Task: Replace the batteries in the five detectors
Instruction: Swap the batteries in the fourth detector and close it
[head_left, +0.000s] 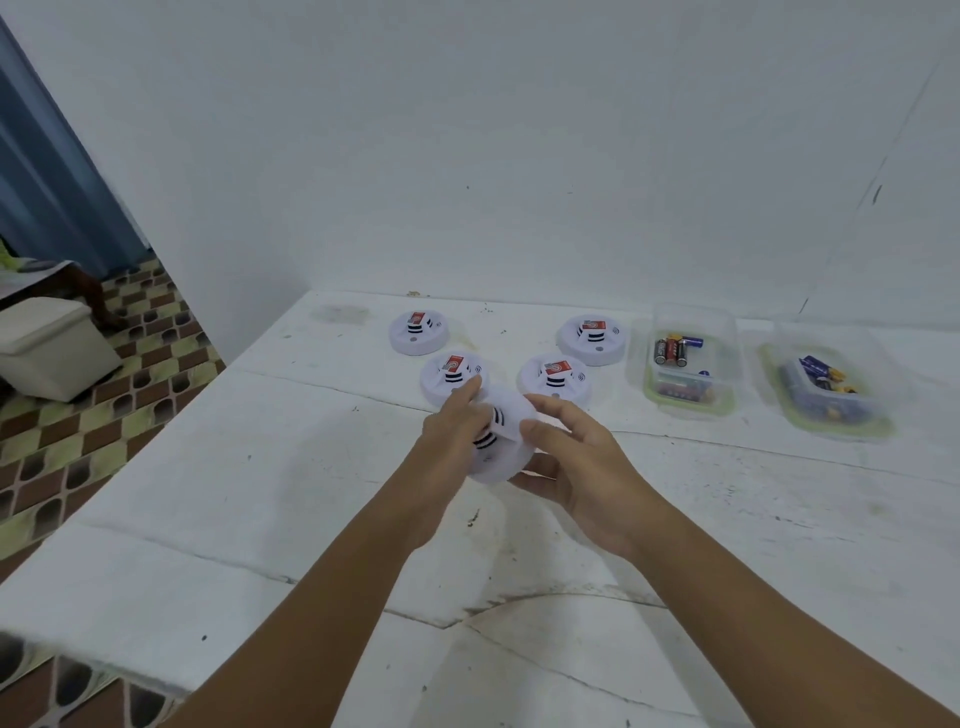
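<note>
Detector (503, 436) gripped by both hands above open table (260, 467).

It looked like a room in a home: a worn white-painted table (260, 519) stood against a bare white wall (467, 130), with patterned brown-and-green floor tiles (104, 415), a blue curtain (47, 182) and a cream padded stool (52, 348) beyond.

white wall (467, 130), checkered tile floor (104, 395), blue curtain (47, 176), beige stool (52, 348).
</note>
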